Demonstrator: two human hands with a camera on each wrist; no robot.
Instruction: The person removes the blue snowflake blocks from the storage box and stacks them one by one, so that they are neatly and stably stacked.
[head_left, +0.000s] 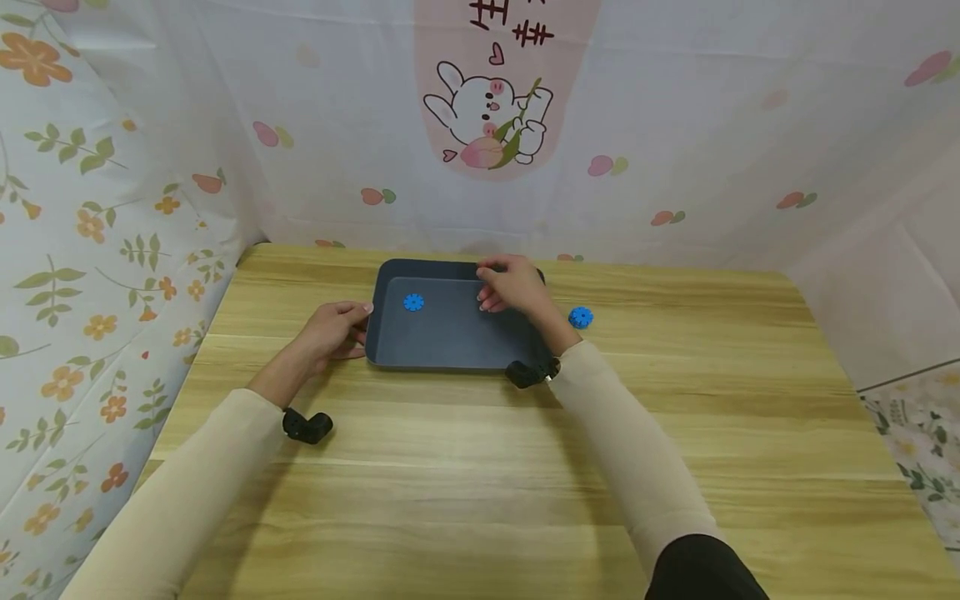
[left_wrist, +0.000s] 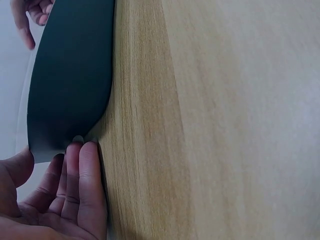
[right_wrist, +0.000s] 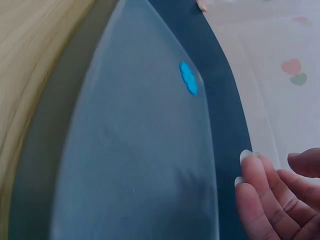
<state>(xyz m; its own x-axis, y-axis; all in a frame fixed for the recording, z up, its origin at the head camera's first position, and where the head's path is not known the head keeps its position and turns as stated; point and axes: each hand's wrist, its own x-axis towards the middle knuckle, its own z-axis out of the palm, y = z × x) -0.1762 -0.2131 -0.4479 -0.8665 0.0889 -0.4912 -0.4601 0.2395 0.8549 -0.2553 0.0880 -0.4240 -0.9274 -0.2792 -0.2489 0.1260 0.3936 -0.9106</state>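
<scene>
A dark grey rectangular tray [head_left: 442,337] lies on the table. My left hand [head_left: 333,333] grips its left end, thumb at the rim and fingertips low against the outer wall, as the left wrist view [left_wrist: 65,195] shows. One blue notched disc [head_left: 413,302] lies flat inside, towards the back left; it appears edge-on in the right wrist view [right_wrist: 188,78]. Over the tray's back right part is my right hand [head_left: 513,287], its fingers loosely bent and nothing visible between them. Outside the tray, right of that wrist, sit blue notched discs [head_left: 581,317], seemingly stacked.
The wood-grain table [head_left: 450,483] extends in front and to the right. A white printed cloth [head_left: 337,142] hangs behind it, and a floral cloth [head_left: 90,275] hangs at the left. Black wrist mounts [head_left: 307,427] stick out from both sleeves; the right one overlaps the tray's front right corner.
</scene>
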